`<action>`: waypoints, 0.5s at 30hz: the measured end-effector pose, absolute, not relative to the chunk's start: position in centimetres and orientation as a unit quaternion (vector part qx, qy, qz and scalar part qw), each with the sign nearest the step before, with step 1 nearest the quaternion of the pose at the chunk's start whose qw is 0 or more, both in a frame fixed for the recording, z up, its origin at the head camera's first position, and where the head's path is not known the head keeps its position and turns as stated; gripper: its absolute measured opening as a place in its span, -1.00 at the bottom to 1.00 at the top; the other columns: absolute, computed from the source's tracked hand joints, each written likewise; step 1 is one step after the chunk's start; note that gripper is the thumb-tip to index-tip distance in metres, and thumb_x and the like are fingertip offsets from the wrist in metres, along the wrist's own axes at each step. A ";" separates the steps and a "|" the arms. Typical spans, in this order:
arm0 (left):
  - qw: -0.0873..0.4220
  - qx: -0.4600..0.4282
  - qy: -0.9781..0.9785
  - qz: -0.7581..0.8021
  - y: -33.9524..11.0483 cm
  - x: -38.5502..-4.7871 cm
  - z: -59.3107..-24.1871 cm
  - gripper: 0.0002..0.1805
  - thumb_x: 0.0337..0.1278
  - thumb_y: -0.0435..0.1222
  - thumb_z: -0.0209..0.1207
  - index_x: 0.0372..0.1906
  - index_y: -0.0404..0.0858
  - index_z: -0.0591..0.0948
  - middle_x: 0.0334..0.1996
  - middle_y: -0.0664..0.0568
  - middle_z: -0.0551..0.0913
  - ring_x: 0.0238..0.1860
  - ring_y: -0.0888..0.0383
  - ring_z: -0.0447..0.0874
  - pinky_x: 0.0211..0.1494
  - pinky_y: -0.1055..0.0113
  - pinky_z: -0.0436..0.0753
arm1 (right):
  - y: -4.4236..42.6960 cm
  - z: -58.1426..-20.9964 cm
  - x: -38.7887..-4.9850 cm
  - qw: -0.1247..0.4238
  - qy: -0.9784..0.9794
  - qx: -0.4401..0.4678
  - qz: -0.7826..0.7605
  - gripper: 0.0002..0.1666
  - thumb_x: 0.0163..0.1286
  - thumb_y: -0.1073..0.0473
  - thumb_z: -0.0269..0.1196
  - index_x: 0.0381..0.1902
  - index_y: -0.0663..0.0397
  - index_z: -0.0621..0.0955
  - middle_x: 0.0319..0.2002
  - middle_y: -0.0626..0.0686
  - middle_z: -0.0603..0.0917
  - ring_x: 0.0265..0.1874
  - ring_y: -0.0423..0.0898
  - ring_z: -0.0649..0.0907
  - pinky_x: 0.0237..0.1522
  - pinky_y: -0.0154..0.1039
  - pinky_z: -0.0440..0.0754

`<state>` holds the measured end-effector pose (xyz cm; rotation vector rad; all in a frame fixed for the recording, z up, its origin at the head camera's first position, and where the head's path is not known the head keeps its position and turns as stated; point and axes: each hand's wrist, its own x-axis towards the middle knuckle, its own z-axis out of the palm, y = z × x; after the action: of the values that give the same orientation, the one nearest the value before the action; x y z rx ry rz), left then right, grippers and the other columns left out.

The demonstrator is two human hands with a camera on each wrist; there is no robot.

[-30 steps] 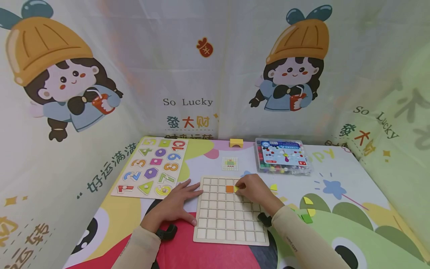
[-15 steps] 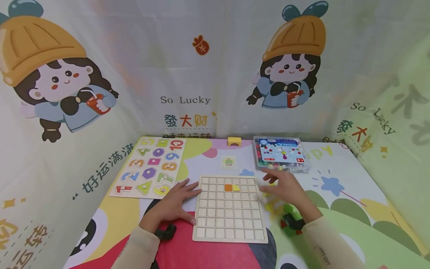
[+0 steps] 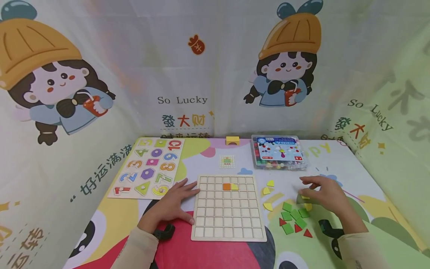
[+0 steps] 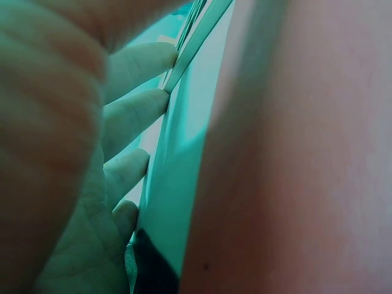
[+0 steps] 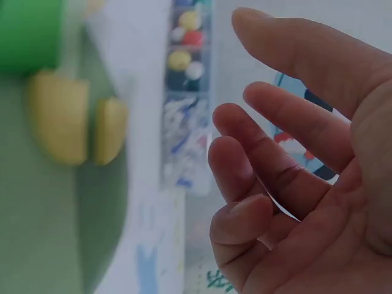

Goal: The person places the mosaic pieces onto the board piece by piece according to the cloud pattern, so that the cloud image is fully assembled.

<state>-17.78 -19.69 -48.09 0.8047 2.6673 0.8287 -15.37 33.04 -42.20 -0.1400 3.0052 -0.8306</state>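
Note:
A wooden grid board [image 3: 210,210] lies on the table; an orange square [image 3: 226,186] and a yellow quarter-round piece [image 3: 234,186] sit side by side in its second row from the top. My left hand [image 3: 174,201] rests against the board's left edge, fingers spread and thumb at the lower edge. Over the table to the right, my right hand [image 3: 326,192] hovers above yellow pieces [image 3: 308,207]. In the right wrist view its thumb and fingers stand apart with nothing between them. More yellow pieces [image 3: 267,206], several green squares [image 3: 295,214] and red triangles [image 3: 307,233] lie between board and hand.
Behind the board lies a small pattern card [image 3: 227,161]. A number and shape puzzle board [image 3: 152,156] is at the left. A clear box of beads [image 3: 279,153] and a yellow arch block [image 3: 232,140] stand at the back, near the printed curtain [image 3: 188,74].
My right hand has let go of the yellow piece in the grid and moved right to the loose yellow pieces, uncovering the green and red ones. The left hand stays on the board's edge.

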 end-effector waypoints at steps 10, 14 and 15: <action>0.117 0.277 0.910 0.286 -19.8 -17.8 -48.1 0.14 -0.27 0.25 0.63 0.54 -0.04 0.50 0.66 -0.01 0.29 0.72 -0.30 -0.08 0.64 -0.43 0.09 | 35.0 -45.3 -15.7 0.057 0.960 -0.015 -0.273 -0.36 0.31 -0.07 0.53 0.20 0.25 0.72 0.02 0.28 0.80 -0.02 0.20 0.74 -0.10 0.03 0.74; 0.118 0.277 0.909 0.287 -19.7 -17.8 -48.1 0.14 -0.27 0.24 0.63 0.54 -0.04 0.50 0.66 -0.01 0.29 0.72 -0.29 -0.08 0.63 -0.43 0.12 | 35.4 -45.9 -15.7 0.058 0.962 -0.012 -0.266 -0.37 0.30 -0.09 0.54 0.16 0.23 0.75 0.00 0.26 0.80 -0.03 0.19 0.74 -0.08 0.05 0.72; 0.118 0.278 0.910 0.286 -19.7 -17.8 -48.0 0.14 -0.27 0.24 0.63 0.54 -0.04 0.50 0.66 -0.01 0.28 0.72 -0.29 -0.08 0.62 -0.44 0.13 | 35.4 -45.9 -15.7 0.055 0.963 -0.014 -0.265 -0.38 0.29 -0.09 0.54 0.14 0.22 0.76 -0.01 0.25 0.80 -0.05 0.16 0.74 -0.11 0.00 0.71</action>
<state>-17.77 -19.70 -48.04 0.8122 2.6612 0.8354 -15.66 35.42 -45.92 -0.0430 2.9218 -0.8042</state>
